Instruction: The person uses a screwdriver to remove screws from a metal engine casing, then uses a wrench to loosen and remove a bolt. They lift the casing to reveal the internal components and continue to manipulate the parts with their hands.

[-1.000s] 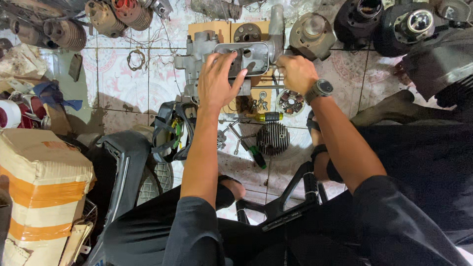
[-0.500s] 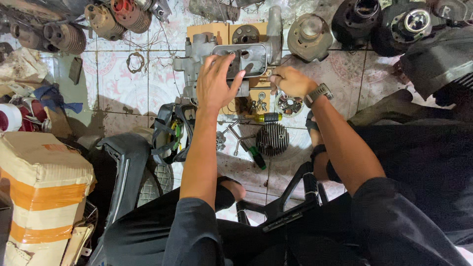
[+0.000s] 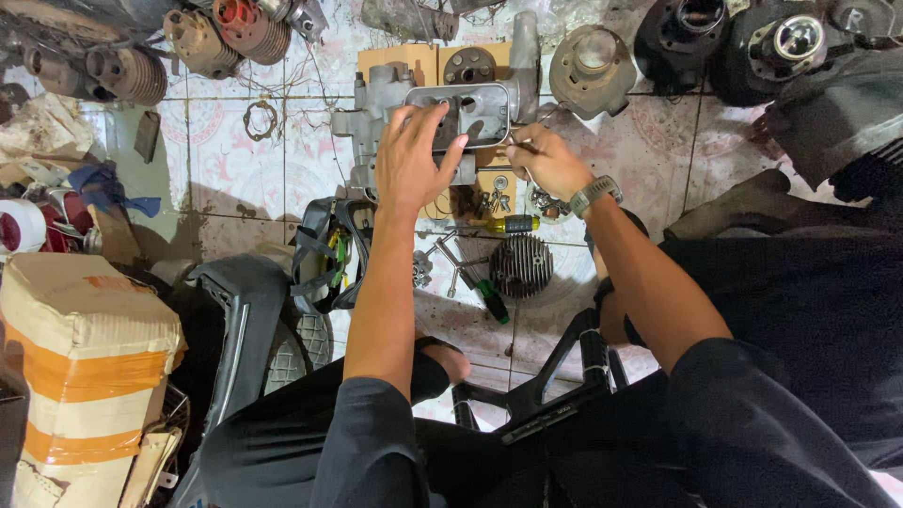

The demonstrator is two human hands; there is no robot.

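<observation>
The engine case (image 3: 442,122) lay on the tiled floor (image 3: 226,160). The left hand (image 3: 409,160), fingers spread, pressed its cover rim; the right hand (image 3: 550,160) pinched a thin tool (image 3: 523,146). The casting looked heavy, rigid and probably oily, best gripped by its outer edges.

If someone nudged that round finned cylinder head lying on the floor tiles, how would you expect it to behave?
The finned cylinder head looks like solid cast metal, so it is probably stiff and heavy for its size. It lies flat on the tiled floor, so it would more likely slide than roll or tip. Its fins may offer grip, though they look grimy, perhaps slippery.
</observation>
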